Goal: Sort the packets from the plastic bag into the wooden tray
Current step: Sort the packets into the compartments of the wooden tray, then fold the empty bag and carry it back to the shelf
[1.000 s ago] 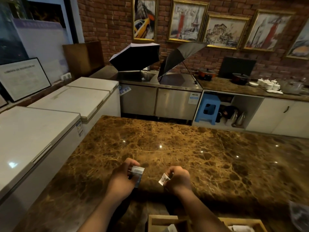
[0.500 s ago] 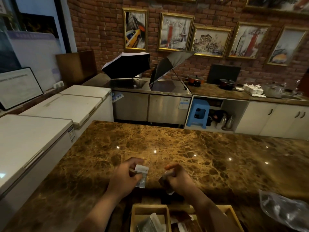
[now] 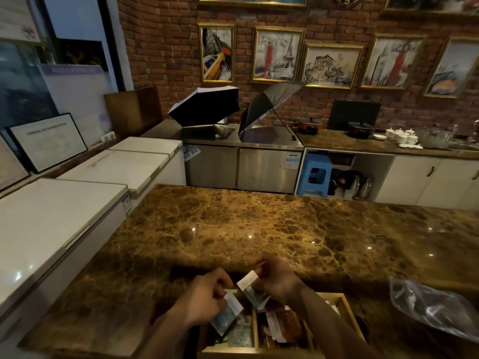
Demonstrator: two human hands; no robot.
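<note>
Two packets are being held over the wooden tray [image 3: 347, 310] right now — one per hand. The left hand [image 3: 204, 297] is pinched shut on the left packet [image 3: 228, 316] by its top edge, so the thing hangs down over the tray's left compartment, where a couple of similar dark packets [image 3: 239, 335] are already lying. The right hand [image 3: 278, 277] is closed on the right packet [image 3: 252, 288] near its white header strip, and that one is tilted, hovering roughly above the divider [image 3: 254, 330] between compartments.

To get this step done well, the match should probably be checked first: the middle compartment looks filled with brownish packets [image 3: 287, 325], so each piece ought to be dropped where its own kind is. The left one seems lined up fine and could just be lowered and let go. The right one would likely need to be shifted off the divider before release, otherwise it may end up straddling two sections.

The plastic bag [image 3: 435, 309] is lying crumpled on the marble counter [image 3: 259, 229], well to the right of the tray — whether anything is left inside can't be told from here.
</note>
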